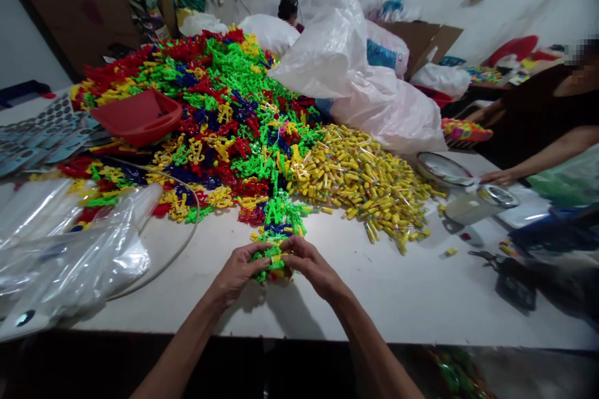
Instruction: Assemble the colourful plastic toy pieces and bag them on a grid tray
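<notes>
My left hand [240,273] is closed, its thumb and fingers gripping a bright green plastic toy figure [262,257] just above the white tabletop. Close beside it, my right hand [311,262] pinches a small yellow tube [277,258] against the green figure. The fingertips of both hands nearly meet and hide part of what they hold. Right behind them a strip of green figures [283,212] runs back to a big heap of red, green, blue and yellow plastic figures [224,118]. A pile of small yellow tubes [365,181] spreads to the right of that strip.
A red scoop [138,115] lies on the heap. Clear plastic bags [103,243] and printed cards [51,131] cover the left side. White sacks [355,75] stand behind. At right are a round tin [482,202], scissors [491,259] and a co-worker's hand [498,177].
</notes>
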Demonstrator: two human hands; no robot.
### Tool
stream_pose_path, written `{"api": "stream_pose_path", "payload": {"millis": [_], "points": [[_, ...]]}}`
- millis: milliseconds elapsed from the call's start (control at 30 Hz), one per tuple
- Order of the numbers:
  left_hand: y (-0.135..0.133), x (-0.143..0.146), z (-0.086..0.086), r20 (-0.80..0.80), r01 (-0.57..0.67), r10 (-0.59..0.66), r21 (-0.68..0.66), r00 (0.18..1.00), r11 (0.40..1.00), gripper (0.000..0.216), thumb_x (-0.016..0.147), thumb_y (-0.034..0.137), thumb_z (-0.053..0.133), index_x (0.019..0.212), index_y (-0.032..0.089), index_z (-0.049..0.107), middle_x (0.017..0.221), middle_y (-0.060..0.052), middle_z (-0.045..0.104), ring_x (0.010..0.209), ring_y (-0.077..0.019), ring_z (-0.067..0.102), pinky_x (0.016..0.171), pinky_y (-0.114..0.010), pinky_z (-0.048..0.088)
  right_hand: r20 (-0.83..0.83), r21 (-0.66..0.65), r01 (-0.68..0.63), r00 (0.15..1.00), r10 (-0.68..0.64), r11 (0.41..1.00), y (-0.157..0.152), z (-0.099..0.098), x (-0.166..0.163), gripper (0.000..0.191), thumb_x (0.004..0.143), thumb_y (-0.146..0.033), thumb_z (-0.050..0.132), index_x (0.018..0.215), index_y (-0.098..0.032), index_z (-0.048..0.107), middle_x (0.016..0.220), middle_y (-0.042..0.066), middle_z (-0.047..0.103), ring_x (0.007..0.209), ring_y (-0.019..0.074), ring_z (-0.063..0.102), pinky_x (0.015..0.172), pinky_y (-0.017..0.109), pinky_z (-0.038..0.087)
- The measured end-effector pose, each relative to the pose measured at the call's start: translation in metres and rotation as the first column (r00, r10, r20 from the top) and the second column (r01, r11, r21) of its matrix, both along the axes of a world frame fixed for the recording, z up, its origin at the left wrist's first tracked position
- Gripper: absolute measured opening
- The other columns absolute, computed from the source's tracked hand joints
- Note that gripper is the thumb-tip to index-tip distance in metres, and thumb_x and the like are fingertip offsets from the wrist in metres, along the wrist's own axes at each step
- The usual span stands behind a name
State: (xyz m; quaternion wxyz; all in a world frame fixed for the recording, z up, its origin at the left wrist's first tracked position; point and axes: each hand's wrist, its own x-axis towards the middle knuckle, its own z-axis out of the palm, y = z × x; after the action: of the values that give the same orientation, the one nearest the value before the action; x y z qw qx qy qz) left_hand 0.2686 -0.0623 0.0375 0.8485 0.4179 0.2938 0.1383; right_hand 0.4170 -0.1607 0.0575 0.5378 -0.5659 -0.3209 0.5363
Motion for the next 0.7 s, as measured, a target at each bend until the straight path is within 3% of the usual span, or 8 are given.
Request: {"api": "stream_pose_path", "payload": {"millis": [133,300,400,467,533,567,600,700], "points": [[0.002,0.005,-0.001,-0.016,0.037,-0.035,0.113,0.999,0.993,0.036,0.065,0.028,0.072,0.098,0.015,0.065,0.072,-0.003,0.067,0.057,-0.0115,0.058,0.053,-0.020,0.042,0.074,0.027,0.037,0.997,-0.039,0.999,0.003,0.001,-0.001,0.039,0.070,-0.017,0.053,0.109,-0.020,0.048,0.076,-0.003,0.051,0.070,0.0123,0.049,0.067,0.026,0.039],[0.004,0.011,-0.007,-0.053,-0.009,0.020,0.214,0.998,0.977,0.032,0.065,0.026,0.072,0.095,0.014,0.068,0.073,-0.003,0.066,0.058,-0.0114,0.055,0.053,-0.019,0.040,0.350,0.018,0.154,0.925,-0.150,0.988,0.009,-0.005,-0.006,0.042,0.073,-0.020,0.052,0.114,-0.021,0.046,0.078,-0.002,0.049,0.073,0.0144,0.047,0.067,0.028,0.038],[0.014,0.014,-0.003,-0.051,0.034,-0.022,0.253,0.998,0.967,0.036,0.066,0.027,0.070,0.099,0.015,0.067,0.080,-0.004,0.068,0.068,-0.0147,0.058,0.060,-0.021,0.043,0.286,-0.001,0.095,0.954,-0.090,0.996,0.011,-0.007,-0.001,0.040,0.076,-0.026,0.054,0.114,-0.020,0.047,0.083,0.000,0.052,0.078,0.0154,0.050,0.070,0.028,0.039],[0.027,0.017,-0.002,-0.104,-0.010,0.056,0.398,0.993,0.917,0.031,0.066,0.027,0.069,0.095,0.017,0.068,0.088,-0.006,0.068,0.077,-0.0183,0.059,0.067,-0.023,0.044,0.300,0.005,0.093,0.950,-0.091,0.996,0.013,-0.009,0.009,0.039,0.076,-0.031,0.055,0.113,-0.020,0.048,0.089,0.002,0.054,0.084,0.0167,0.052,0.072,0.029,0.041],[0.046,0.020,-0.005,-0.169,-0.054,0.202,0.625,0.965,0.778,0.024,0.068,0.027,0.065,0.090,0.019,0.069,0.095,-0.007,0.068,0.089,-0.0226,0.059,0.077,-0.028,0.044,0.461,0.015,0.153,0.876,-0.143,0.988,0.012,-0.010,0.026,0.038,0.076,-0.033,0.057,0.111,-0.020,0.049,0.097,0.004,0.054,0.089,0.0179,0.052,0.074,0.029,0.042],[0.058,0.023,-0.010,-0.181,-0.057,0.286,0.749,0.941,0.660,0.022,0.069,0.026,0.062,0.089,0.021,0.068,0.098,-0.007,0.067,0.095,-0.0244,0.057,0.085,-0.030,0.041,0.580,0.007,0.191,0.799,-0.159,0.982,0.011,-0.010,0.037,0.037,0.077,-0.031,0.056,0.111,-0.020,0.049,0.101,0.005,0.053,0.091,0.0181,0.052,0.075,0.029,0.042],[0.069,0.026,-0.016,-0.177,-0.027,0.323,0.841,0.930,0.540,0.022,0.068,0.023,0.060,0.088,0.021,0.068,0.101,-0.009,0.066,0.104,-0.0266,0.054,0.093,-0.033,0.037,0.707,-0.015,0.235,0.689,-0.156,0.972,0.009,-0.008,0.050,0.035,0.077,-0.027,0.055,0.111,-0.019,0.049,0.104,0.006,0.053,0.091,0.0180,0.052,0.076,0.030,0.042],[0.102,0.035,-0.042,-0.269,0.226,0.201,0.951,0.942,0.212,0.033,0.066,0.017,0.052,0.095,0.024,0.066,0.109,-0.009,0.064,0.109,-0.0296,0.050,0.097,-0.039,0.033,0.962,-0.147,0.464,0.272,0.017,0.873,-0.005,0.001,0.097,0.032,0.081,-0.018,0.046,0.112,-0.017,0.048,0.114,0.010,0.051,0.094,0.0187,0.053,0.077,0.030,0.041]]}}
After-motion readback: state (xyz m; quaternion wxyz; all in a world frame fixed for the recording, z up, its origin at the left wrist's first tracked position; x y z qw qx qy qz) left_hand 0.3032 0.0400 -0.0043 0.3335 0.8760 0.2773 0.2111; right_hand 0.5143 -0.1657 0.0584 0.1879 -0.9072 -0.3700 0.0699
